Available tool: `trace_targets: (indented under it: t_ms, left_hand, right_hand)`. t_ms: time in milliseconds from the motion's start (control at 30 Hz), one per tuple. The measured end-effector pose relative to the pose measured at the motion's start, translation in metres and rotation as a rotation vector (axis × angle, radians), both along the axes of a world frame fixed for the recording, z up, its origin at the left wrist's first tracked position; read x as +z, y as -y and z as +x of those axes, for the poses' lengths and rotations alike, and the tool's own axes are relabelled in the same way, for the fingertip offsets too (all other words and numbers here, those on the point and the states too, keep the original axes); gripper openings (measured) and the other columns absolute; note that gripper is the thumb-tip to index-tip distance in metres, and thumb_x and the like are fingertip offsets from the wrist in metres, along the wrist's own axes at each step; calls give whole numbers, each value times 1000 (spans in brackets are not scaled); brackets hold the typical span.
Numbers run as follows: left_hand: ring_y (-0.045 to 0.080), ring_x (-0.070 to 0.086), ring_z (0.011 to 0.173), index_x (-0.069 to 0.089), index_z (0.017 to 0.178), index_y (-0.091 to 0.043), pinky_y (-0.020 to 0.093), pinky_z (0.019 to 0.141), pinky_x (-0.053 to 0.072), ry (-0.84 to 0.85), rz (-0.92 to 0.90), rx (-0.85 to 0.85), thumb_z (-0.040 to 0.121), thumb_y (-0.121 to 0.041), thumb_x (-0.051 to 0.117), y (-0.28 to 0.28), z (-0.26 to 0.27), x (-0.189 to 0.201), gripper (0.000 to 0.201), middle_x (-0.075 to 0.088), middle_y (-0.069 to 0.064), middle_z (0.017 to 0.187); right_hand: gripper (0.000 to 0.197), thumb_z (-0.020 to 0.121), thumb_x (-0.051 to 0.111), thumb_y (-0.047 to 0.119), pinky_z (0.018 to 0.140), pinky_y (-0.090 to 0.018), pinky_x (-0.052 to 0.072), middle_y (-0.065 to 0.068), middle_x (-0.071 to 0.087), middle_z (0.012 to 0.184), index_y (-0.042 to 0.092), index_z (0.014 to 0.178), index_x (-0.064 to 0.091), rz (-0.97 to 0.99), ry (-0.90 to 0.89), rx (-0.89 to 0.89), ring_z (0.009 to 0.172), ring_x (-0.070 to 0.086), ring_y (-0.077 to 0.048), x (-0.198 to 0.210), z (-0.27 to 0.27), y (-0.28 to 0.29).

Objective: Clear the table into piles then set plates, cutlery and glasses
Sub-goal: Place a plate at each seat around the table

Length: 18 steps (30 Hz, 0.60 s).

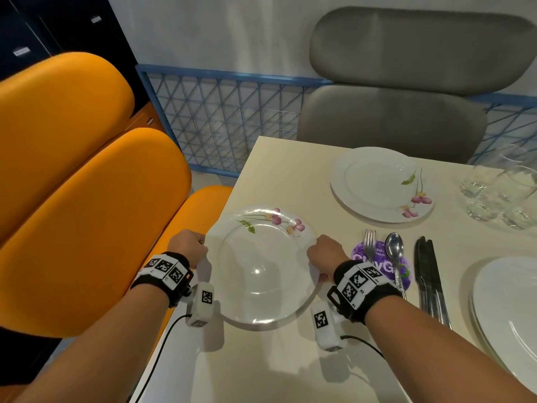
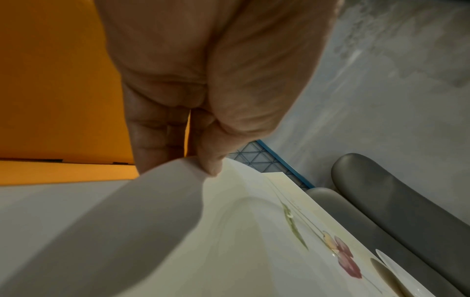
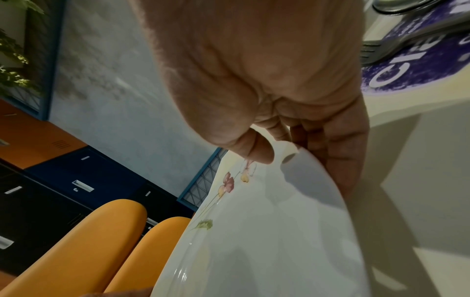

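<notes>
A white flowered plate (image 1: 258,266) hangs just above the cream table (image 1: 276,367) near its left edge. My left hand (image 1: 189,245) pinches its left rim, thumb on top (image 2: 211,166) and fingers below. My right hand (image 1: 324,251) pinches the right rim (image 3: 305,160) the same way. A second flowered plate (image 1: 380,184) lies further back. A fork (image 1: 369,245), a spoon (image 1: 394,254) and dark knives (image 1: 428,274) lie to the right. Clear glasses (image 1: 499,193) stand at the far right.
A purple round coaster (image 1: 377,266) lies under the fork and spoon. Stacked white plates (image 1: 508,309) sit at the right edge. An orange seat (image 1: 87,199) is left of the table, a grey chair (image 1: 406,82) behind it, a blue lattice rail (image 1: 226,112) between them.
</notes>
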<state>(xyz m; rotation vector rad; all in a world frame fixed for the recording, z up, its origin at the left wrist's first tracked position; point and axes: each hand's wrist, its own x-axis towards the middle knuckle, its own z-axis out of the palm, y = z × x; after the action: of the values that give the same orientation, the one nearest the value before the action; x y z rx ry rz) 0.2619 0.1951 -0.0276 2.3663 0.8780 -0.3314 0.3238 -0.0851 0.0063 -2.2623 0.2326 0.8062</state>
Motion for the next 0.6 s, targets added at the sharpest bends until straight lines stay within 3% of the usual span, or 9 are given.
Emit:
trace_targets:
  t_ms: [133, 233, 367, 467, 600]
  left_hand:
    - [31, 69, 87, 71, 106, -11, 38, 73, 60, -12, 39, -14, 88, -9, 59, -4, 1, -3, 22, 72, 15, 103]
    - [32, 71, 82, 73, 96, -7, 41, 71, 61, -21, 62, -28, 86, -7, 58, -7, 1, -6, 17, 73, 17, 94]
    - [25, 62, 66, 70, 83, -8, 39, 69, 59, -26, 95, -35, 84, -7, 59, -11, 3, -10, 11, 66, 9, 74]
    - [23, 53, 61, 65, 77, -15, 35, 61, 55, -27, 119, -48, 80, -5, 57, -12, 7, -12, 13, 57, 8, 70]
    - [27, 60, 63, 65, 77, -18, 34, 60, 55, -23, 135, -60, 81, -6, 59, -14, 8, -15, 13, 62, 10, 72]
  right_hand:
    - [21, 90, 43, -3, 81, -33, 47, -6, 45, 69, 7, 71, 43, 3, -21, 25, 86, 52, -28, -2, 0, -2]
    - [26, 90, 45, -3, 80, -31, 46, -3, 44, 69, 8, 67, 40, -24, -24, 52, 86, 52, -26, -5, -1, -4]
    - [26, 88, 46, -3, 69, -29, 47, -5, 48, 67, 8, 65, 42, -24, -29, 54, 77, 56, -25, -8, 1, -8]
    - [25, 87, 47, -3, 73, -31, 47, -5, 49, 68, 8, 65, 42, -5, -29, 49, 83, 55, -27, -10, 3, -7]
    - [24, 88, 46, -2, 82, -36, 52, -12, 56, 79, 7, 67, 43, 18, -28, 32, 94, 62, -35, -11, 3, -7]
